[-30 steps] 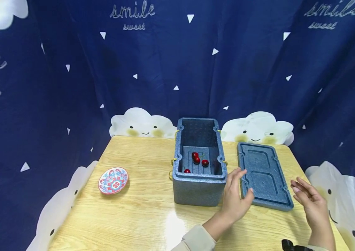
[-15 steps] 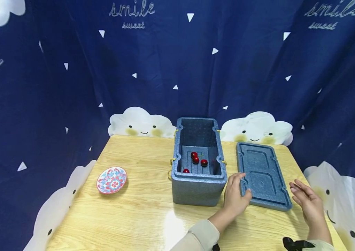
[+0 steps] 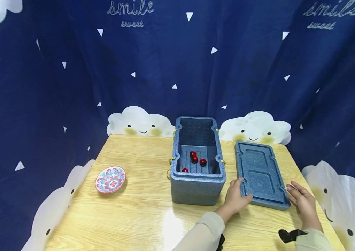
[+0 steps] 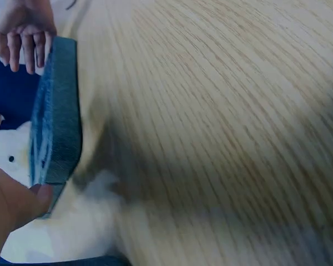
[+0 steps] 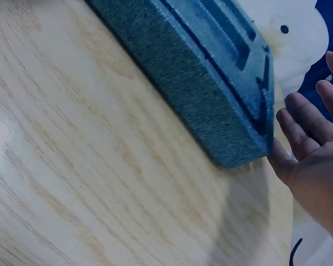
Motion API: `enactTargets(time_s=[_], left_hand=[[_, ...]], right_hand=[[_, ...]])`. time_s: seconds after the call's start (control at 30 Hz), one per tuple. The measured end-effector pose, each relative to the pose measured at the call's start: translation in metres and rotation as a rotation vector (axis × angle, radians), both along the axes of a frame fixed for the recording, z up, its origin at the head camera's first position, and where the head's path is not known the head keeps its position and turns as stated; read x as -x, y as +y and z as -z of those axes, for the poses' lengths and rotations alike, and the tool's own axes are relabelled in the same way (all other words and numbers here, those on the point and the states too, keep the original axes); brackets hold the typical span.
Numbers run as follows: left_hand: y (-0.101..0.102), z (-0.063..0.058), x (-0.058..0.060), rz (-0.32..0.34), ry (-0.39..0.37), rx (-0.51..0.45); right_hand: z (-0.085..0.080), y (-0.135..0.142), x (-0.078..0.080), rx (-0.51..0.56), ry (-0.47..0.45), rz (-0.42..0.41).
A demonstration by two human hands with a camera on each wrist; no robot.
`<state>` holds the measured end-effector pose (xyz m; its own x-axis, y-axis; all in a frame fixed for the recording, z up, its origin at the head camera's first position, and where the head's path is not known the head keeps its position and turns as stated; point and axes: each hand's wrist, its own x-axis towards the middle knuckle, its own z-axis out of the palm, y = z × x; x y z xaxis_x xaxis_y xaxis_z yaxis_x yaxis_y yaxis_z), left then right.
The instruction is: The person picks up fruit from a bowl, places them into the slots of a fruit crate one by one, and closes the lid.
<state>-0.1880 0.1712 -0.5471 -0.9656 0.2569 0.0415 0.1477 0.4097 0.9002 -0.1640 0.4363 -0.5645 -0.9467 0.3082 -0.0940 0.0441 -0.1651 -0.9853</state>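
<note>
A blue-grey foam lid (image 3: 261,177) lies on the table with its recessed face up. My left hand (image 3: 235,197) is at its near left edge, fingers along the side and thumb at the near corner. In the left wrist view the thumb (image 4: 41,197) appears to touch the lid's edge. Beside the lid's right edge is my right hand (image 3: 304,204), fingers extended; contact there is hard to tell. Left of the lid stands a foam box (image 3: 197,191) without its cover, several red cherries (image 3: 194,159) on its floor.
A small patterned plate (image 3: 110,179) sits at the left of the wooden table (image 3: 139,216). Yellow cord loops (image 3: 171,160) hang on the box's sides. A dark blue curtain (image 3: 152,62) with clouds surrounds the table.
Both hands have come down to the lid. The left has shifted lower, to its near left corner, and the right has moved in towards its right edge. The lid looks still.
</note>
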Motion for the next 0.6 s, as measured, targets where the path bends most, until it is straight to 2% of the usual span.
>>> enactTargets(time_s=[0.1,0.23,0.37,0.47,0.6], left_hand=[[0.0,0.01,0.002,0.024,-0.083,0.009],[-0.002,0.02,0.002,0.073,-0.14,0.002],[-0.003,0.023,0.002,0.112,-0.226,-0.092],[-0.002,0.022,0.002,0.116,-0.307,-0.176],[-0.001,0.018,0.0,0.106,-0.341,-0.174]], right_hand=[[-0.001,-0.003,0.001,-0.016,-0.096,0.022],[0.002,-0.006,0.002,-0.086,-0.221,0.047],[0.001,-0.011,0.004,-0.207,-0.327,0.053],[0.001,-0.015,0.008,-0.282,-0.359,0.044],[0.0,-0.021,0.012,-0.31,-0.359,0.058]])
